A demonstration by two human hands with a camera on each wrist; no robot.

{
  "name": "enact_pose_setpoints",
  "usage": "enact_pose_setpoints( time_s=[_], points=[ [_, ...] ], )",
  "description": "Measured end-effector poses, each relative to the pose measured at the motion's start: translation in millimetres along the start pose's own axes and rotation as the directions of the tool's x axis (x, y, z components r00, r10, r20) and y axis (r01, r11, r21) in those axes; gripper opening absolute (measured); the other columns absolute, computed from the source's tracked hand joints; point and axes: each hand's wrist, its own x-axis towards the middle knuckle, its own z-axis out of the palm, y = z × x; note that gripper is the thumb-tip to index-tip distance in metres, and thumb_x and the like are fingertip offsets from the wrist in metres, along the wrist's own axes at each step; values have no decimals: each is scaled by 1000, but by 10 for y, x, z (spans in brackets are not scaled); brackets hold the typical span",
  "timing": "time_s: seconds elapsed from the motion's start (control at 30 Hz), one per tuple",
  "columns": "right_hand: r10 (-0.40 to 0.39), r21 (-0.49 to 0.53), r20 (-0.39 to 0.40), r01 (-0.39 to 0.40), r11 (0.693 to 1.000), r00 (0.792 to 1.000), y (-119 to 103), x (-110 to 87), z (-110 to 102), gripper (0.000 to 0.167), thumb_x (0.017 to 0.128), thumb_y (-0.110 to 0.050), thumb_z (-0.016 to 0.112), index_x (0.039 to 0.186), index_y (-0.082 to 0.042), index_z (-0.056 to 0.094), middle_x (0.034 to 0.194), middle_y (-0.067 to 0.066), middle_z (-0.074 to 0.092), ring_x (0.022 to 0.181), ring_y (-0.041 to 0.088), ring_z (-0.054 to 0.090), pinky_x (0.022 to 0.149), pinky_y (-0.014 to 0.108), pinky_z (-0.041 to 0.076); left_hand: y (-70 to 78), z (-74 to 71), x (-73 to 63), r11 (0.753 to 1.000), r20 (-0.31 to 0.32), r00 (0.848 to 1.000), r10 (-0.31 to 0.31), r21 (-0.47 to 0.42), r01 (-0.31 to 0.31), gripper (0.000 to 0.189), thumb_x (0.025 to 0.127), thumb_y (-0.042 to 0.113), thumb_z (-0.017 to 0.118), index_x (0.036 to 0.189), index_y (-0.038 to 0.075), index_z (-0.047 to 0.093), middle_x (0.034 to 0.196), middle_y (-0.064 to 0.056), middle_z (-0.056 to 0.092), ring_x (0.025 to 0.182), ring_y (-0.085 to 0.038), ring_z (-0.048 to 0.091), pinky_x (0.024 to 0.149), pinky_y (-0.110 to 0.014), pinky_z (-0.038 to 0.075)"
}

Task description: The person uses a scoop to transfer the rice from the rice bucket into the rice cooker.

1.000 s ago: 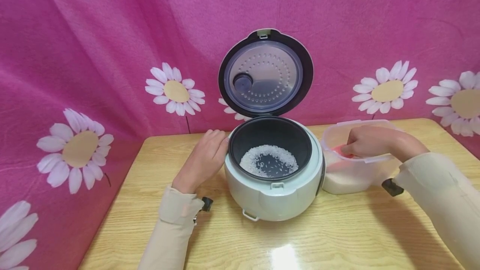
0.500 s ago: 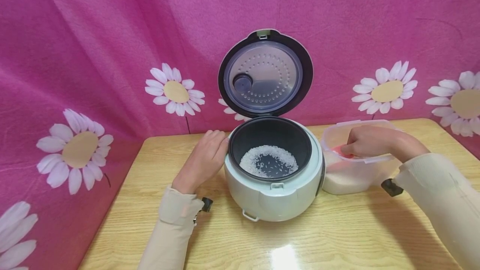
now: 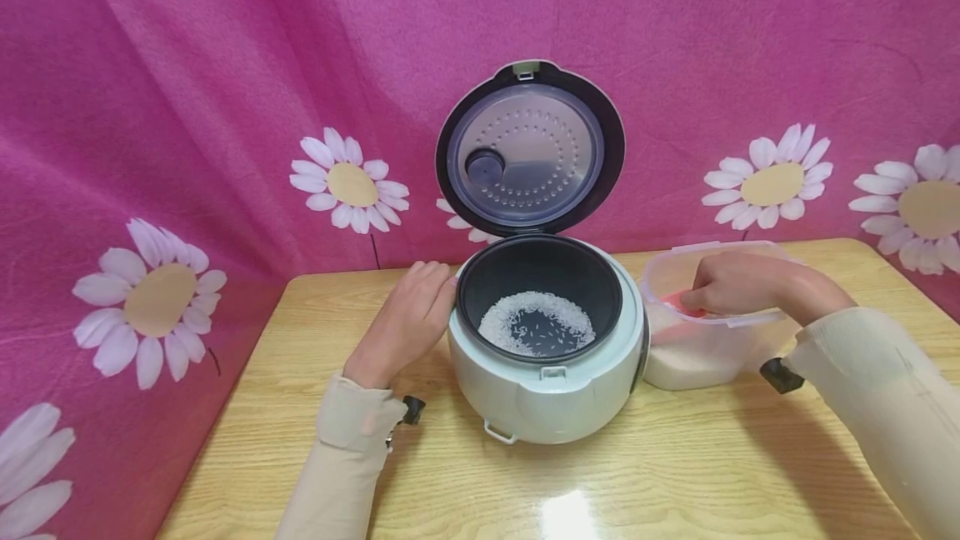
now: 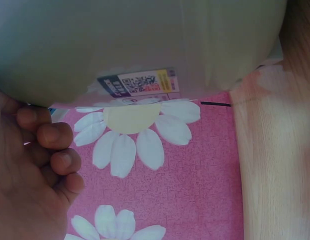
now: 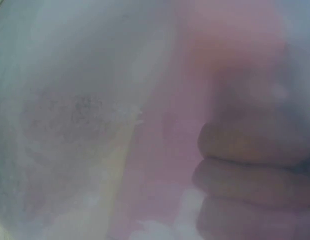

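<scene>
A pale green rice cooker [image 3: 547,407] stands with its lid [image 3: 531,157] raised. White rice [image 3: 536,311] lies in its black inner pot [image 3: 540,261], partly covering the bottom. At the cooker's left rim is my left hand [image 3: 412,307], thumb against the edge, fingers [image 4: 57,135] curled beside the body in the left wrist view. My right hand [image 3: 738,282] reaches into a clear plastic container [image 3: 750,348] of rice [image 3: 686,365]. It pinches a red plastic scoop [image 3: 678,302], mostly hidden by the fingers and container wall. The right wrist view is hazy; several bent fingers [image 5: 250,180] show.
The container stands close against the cooker's right side on a wooden table [image 3: 420,482]. Directly behind hangs a pink cloth [image 3: 262,65] with white flowers, near the raised lid. A folded handle loop [image 3: 501,433] juts from the cooker's front left.
Both hands keep almost the same places. A little white rice now shows at the left edge of the red scoop in the right hand.
</scene>
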Motion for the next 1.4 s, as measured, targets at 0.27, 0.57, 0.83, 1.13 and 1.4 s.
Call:
enact_pose_setpoints(
  time_s=[0.27,0.57,0.83,1.13,1.4],
  points=[
    [-13,11,-2,13,1000,1000,2,-2,-5,29,97,-40,62,78,-17,66,75,-4,57,72,12,51,66,30,39,-3,1,-1,1000,-4,1000,5,-12,-5,24,107,26,44,103,14,64,89,-2,57,93,-19,49,86,-35,46],
    [-8,14,-3,8,1000,1000,-2,4,5,30,96,-39,63,73,-19,62,70,-6,52,69,11,48,64,30,36,2,-1,-3,1000,0,1000,-1,-9,1,25,108,27,44,105,13,65,90,-2,59,93,-19,50,88,-35,46],
    [-14,3,-11,14,1000,1000,-3,-3,-1,30,97,-40,63,76,-18,64,72,-5,54,70,12,49,64,30,37,1,0,-3,1000,1,1000,0,-13,0,26,108,27,44,107,13,65,93,-3,61,95,-19,50,89,-36,47],
    [-16,-19,-19,16,1000,1000,3,-3,-9,28,96,-40,63,78,-19,65,75,-5,57,72,12,50,65,30,38,6,-8,2,1000,7,1000,-7,-14,7,25,107,27,43,107,13,65,94,-2,60,95,-20,50,90,-37,47],
    [-1,-25,-12,0,1000,1000,-9,-12,-13,28,97,-41,62,81,-18,67,76,-5,58,73,12,51,65,30,38,7,-6,-1,1000,15,1000,-16,-17,16,25,107,27,44,108,13,65,95,-3,61,96,-20,50,89,-36,47]
  ],
)
